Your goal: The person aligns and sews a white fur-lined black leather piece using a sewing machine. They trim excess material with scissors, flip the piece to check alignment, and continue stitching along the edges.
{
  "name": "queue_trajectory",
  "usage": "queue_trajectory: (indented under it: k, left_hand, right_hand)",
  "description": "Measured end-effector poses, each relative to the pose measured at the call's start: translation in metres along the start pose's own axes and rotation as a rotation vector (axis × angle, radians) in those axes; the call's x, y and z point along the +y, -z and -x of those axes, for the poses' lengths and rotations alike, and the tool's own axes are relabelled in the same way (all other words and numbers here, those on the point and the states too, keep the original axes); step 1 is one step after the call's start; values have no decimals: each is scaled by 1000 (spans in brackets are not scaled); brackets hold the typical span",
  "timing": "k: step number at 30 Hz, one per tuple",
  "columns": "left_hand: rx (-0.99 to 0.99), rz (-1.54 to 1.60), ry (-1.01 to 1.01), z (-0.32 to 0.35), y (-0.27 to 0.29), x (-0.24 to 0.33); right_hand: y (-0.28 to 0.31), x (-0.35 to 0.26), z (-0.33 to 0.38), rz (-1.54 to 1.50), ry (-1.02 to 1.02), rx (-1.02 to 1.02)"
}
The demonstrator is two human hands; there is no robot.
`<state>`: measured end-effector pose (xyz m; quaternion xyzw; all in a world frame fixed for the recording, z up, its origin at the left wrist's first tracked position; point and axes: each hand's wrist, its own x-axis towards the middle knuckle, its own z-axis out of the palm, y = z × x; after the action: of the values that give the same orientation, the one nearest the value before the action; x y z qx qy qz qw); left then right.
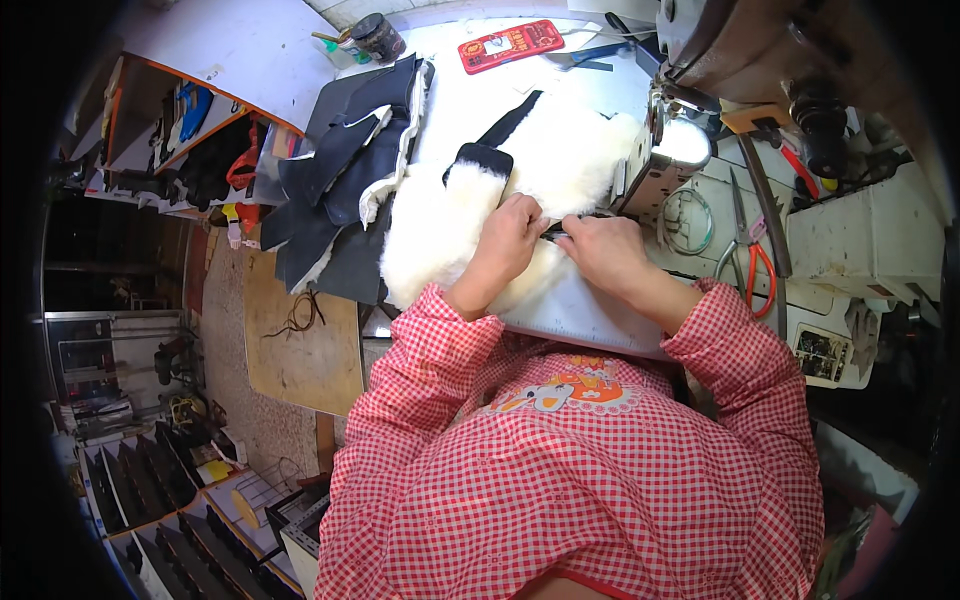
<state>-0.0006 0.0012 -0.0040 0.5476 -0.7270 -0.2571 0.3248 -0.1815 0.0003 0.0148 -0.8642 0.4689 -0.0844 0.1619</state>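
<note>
White fleece [435,232] lies bunched on the white table, with a black tab [486,158] and a black strip [512,118] on it. My left hand [510,238] is closed on the fleece, its fingers pinched together at the near edge. Beside it, my right hand [606,252] is closed on a dark edge [556,230] of the same fleece. The two hands are a short way apart, and my fingers hide most of that dark edge. A sewing machine [640,165] stands just right of the fleece, close to my right hand.
Black leather-like pieces [345,165] with white fleece edges are stacked to the left. A red phone [511,45] and a dark jar [377,38] stand at the back. Scissors with orange handles [752,255] and a coil of thin wire [686,222] are at right.
</note>
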Motion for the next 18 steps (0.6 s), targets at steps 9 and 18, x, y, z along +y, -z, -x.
queue_trajectory:
  k: [9, 18]
  left_hand:
    - [-31, 111, 46, -1, 6, -6]
    - [-32, 74, 21, -2, 8, -2]
  right_hand:
    - [-6, -3, 1, -3, 58, 69]
    - [-3, -7, 1, 29, 15, 63]
